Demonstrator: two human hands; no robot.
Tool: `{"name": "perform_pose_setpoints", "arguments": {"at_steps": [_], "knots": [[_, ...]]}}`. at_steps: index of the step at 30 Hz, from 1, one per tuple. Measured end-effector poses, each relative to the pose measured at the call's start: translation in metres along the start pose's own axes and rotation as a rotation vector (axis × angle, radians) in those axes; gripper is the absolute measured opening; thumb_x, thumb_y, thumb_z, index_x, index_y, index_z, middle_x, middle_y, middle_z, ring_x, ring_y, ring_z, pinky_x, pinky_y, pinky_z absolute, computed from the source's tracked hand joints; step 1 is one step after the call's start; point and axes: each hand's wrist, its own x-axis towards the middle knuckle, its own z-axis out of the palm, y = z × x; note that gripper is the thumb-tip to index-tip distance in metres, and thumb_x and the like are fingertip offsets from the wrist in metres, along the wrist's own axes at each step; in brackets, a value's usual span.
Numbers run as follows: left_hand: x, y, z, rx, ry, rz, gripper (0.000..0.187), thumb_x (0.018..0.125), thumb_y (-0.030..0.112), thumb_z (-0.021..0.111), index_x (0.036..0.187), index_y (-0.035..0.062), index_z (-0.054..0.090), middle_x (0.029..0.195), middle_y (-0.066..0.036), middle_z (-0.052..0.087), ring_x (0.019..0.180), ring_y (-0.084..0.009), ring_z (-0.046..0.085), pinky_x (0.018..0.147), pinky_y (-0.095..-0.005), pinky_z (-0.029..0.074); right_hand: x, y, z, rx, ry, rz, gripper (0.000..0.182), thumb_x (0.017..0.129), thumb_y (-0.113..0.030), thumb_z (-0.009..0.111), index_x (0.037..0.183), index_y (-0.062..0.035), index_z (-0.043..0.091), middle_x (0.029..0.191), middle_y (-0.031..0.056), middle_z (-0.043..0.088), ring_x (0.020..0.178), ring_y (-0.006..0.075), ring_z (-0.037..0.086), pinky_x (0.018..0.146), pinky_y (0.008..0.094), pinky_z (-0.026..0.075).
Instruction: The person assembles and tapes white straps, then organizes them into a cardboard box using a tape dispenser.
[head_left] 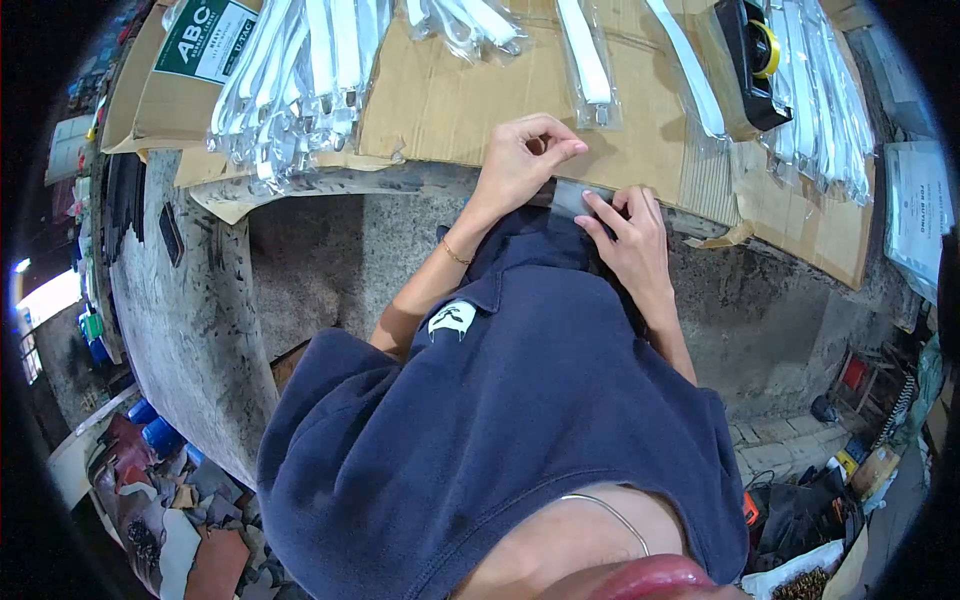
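My left hand is above the cardboard's front edge, thumb and forefinger pinched together. Whatever lies between those fingertips, if anything, is too small to make out. Lower and to the right, my right hand has its thumb and forefinger at a piece of clear plastic, seemingly a bag, over my lap at the table edge. Just beyond the hands lies a white strap with a metal clip in a clear bag. Another bagged white strap is to its right.
Piles of bagged white straps lie at the left and right on the cardboard. A black tape dispenser with a yellow core stands at the right. A carton with a green label is at the far left. Scraps litter the floor.
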Motion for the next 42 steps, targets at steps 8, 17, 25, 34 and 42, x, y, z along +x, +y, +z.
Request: {"name": "perform_pose_setpoints", "arguments": {"at_steps": [8, 17, 25, 34, 42], "knots": [[0.049, 0.060, -0.074, -0.539, 0.327, 0.545, 0.017, 0.091, 0.008, 0.050, 0.103, -0.0003, 0.059, 0.098, -0.009, 0.063, 0.082, -0.0143, 0.059, 0.074, -0.0238, 0.047, -0.002, 0.004, 0.006, 0.015, -0.013, 0.032, 0.027, 0.074, -0.028, 0.071, 0.095, -0.0115, 0.068, 0.073, 0.0062, 0.043, 0.072, 0.0228, 0.047, 0.065, 0.0347, 0.041], [-0.052, 0.183, -0.182, 0.156, 0.313, 0.760, 0.012, 0.076, 0.004, 0.054, 0.084, -0.0028, 0.060, 0.075, -0.014, 0.060, 0.056, -0.0181, 0.056, 0.051, -0.0283, 0.047, -0.004, 0.004, 0.010, 0.019, 0.065, 0.029, 0.023, 0.075, -0.021, 0.070, 0.094, -0.0088, 0.067, 0.076, 0.0068, 0.049, 0.075, 0.0230, 0.050, 0.067, 0.0349, 0.044], [-0.015, 0.026, -0.039, 1.052, -0.307, 0.339, 0.033, 0.074, 0.021, 0.070, 0.103, 0.0063, 0.060, 0.108, -0.008, 0.060, 0.074, -0.0291, 0.064, 0.063, -0.0357, 0.052, -0.008, 0.000, 0.003, 0.117, 0.056, 0.005, 0.022, 0.075, -0.014, 0.070, 0.097, -0.0085, 0.067, 0.084, 0.0084, 0.051, 0.075, 0.0229, 0.052, 0.065, 0.0334, 0.047], [0.006, 0.014, -0.044, 1.231, -0.690, 0.666, 0.017, 0.080, 0.018, 0.060, 0.084, 0.0019, 0.056, 0.105, -0.014, 0.058, 0.063, -0.0284, 0.063, 0.051, -0.0374, 0.050, -0.011, 0.003, 0.004, 0.044, -0.018, -0.018, 0.025, 0.076, -0.018, 0.070, 0.098, -0.0080, 0.065, 0.082, 0.0086, 0.047, 0.074, 0.0227, 0.049, 0.066, 0.0341, 0.044], [0.005, 0.026, -0.048, 1.217, -0.625, 0.828, 0.018, 0.074, 0.016, 0.060, 0.080, 0.0011, 0.052, 0.100, -0.014, 0.060, 0.062, -0.0235, 0.064, 0.048, -0.0336, 0.050, -0.008, -0.001, 0.004, 0.019, 0.015, 0.005, 0.028, 0.075, -0.019, 0.069, 0.099, -0.0057, 0.064, 0.082, 0.0091, 0.046, 0.076, 0.0248, 0.049, 0.067, 0.0355, 0.043]]}}
